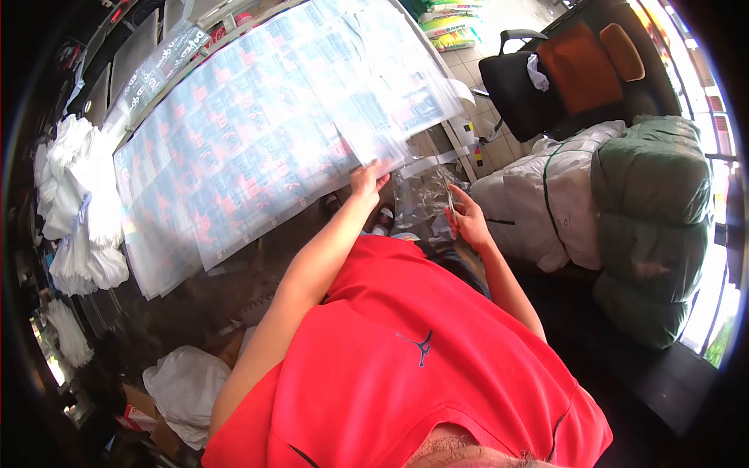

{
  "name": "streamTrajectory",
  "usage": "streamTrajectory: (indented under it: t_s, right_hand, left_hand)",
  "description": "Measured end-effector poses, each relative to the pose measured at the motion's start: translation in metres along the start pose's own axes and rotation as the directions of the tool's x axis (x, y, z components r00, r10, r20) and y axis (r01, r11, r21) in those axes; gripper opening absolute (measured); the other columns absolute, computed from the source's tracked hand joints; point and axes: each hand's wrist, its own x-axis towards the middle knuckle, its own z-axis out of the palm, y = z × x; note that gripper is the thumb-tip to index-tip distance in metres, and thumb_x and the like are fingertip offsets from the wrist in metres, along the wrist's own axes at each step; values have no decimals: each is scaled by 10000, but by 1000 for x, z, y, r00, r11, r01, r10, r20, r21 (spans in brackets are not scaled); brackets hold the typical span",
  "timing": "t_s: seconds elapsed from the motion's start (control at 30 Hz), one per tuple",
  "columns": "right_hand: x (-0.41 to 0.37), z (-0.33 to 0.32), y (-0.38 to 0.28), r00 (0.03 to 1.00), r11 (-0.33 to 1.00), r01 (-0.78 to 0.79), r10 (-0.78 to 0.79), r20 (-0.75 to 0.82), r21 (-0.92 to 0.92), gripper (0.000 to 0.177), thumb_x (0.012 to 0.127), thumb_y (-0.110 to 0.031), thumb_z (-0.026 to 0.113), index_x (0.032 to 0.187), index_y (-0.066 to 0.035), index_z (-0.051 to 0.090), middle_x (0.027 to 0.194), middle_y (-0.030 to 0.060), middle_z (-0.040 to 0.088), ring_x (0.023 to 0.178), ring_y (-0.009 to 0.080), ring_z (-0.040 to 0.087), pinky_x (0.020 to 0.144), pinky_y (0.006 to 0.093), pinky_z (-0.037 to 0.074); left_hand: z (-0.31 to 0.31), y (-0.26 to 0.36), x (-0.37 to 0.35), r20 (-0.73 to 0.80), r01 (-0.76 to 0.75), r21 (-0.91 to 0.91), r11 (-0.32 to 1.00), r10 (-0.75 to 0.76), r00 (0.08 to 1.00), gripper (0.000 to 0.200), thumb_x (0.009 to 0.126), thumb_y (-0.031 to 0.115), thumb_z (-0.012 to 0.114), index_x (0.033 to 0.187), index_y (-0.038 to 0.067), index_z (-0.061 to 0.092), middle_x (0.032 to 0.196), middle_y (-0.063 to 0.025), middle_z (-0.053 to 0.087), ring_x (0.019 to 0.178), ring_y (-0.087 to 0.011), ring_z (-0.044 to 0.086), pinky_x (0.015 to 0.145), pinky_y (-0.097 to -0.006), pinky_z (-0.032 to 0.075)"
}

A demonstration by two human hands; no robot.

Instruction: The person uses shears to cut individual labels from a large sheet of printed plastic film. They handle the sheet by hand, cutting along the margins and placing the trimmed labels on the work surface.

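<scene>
A large stack of translucent printed plastic sheets (257,117) with faint red and blue lettering lies spread across the table. My left hand (369,181) pinches the near edge of the sheets, close to their right corner. My right hand (470,221) is wrapped around a pair of scissors (448,187), whose blades point away from me toward the sheets' right end. Between the hands, a narrow clear strip (433,161) runs out to the right from that corner. Crumpled clear plastic (421,191) hangs below it.
White plastic bags (82,203) hang in a bunch at left. To the right stand a wrapped white bale (538,195), a green bale (651,226) and an office chair (577,74). Green printed sacks (452,30) sit at the back. A white bag (187,394) is at lower left.
</scene>
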Motion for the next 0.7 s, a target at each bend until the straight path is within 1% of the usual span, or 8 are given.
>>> streamTrajectory:
  t_s: [0.17,0.27,0.33,0.4,0.47,0.53,0.6,0.7]
  right_hand:
    - [3,9,-11,998,996,59,-57,32,-68,650,911,-49,615,1488,-89,317,669,2,494,511,73,447,461,250,395]
    - [-3,21,-17,994,997,68,-65,91,-30,649,917,-49,606,1493,-97,312,688,2,489,529,71,445,465,245,399]
    - [-6,26,-18,979,999,25,-31,203,31,644,924,-61,602,1496,-104,309,697,-1,480,546,68,445,470,243,404]
    - [-4,35,-17,958,1000,-16,13,285,7,620,954,-135,586,1501,-94,296,695,-9,468,552,79,445,486,253,405]
    - [2,43,-10,871,990,-129,139,470,-54,628,976,-239,568,1508,-78,275,695,-18,458,563,93,448,514,267,410]
    - [9,61,-11,791,972,-163,233,566,-172,702,966,-372,574,1512,-62,260,701,-15,453,608,94,459,561,265,409]
    - [20,82,-15,695,947,-142,302,652,-287,726,965,-410,563,1519,-71,241,707,-14,451,609,94,455,573,257,403]
    - [32,114,-6,650,924,-121,350,675,-362,735,970,-432,542,1530,-90,211,717,-16,449,611,95,442,585,252,401]
  left_hand:
    - [4,26,15,-24,-60,30,998,61,998,214,885,170,694,1014,32,593,1017,-86,635,890,-189,623,660,-313,572]
    - [-13,24,-6,213,167,300,939,-236,948,443,829,419,747,1007,38,607,892,-52,663,799,-153,640,701,-292,559]
    - [-41,11,-26,233,209,276,938,-276,932,472,819,480,736,1004,62,618,904,-43,663,811,-144,631,735,-305,544]
    - [-83,1,-37,183,187,202,961,-224,957,464,810,493,739,1003,87,623,912,-27,664,820,-139,624,755,-312,528]
    - [-137,-3,-35,-26,36,-117,992,-40,999,447,817,469,743,1024,92,618,922,-20,666,823,-136,619,755,-311,521]
    - [-164,18,-53,-186,-63,-259,964,14,982,369,812,413,768,965,108,628,896,-10,665,742,-114,609,697,-280,523]
    - [-183,37,-58,-172,-156,-258,954,113,979,240,857,277,736,957,85,634,898,-30,673,783,-116,620,703,-269,525]
    - [-188,55,-60,-152,-185,-289,939,146,977,189,868,198,712,975,63,635,898,-49,677,793,-127,631,711,-273,535]
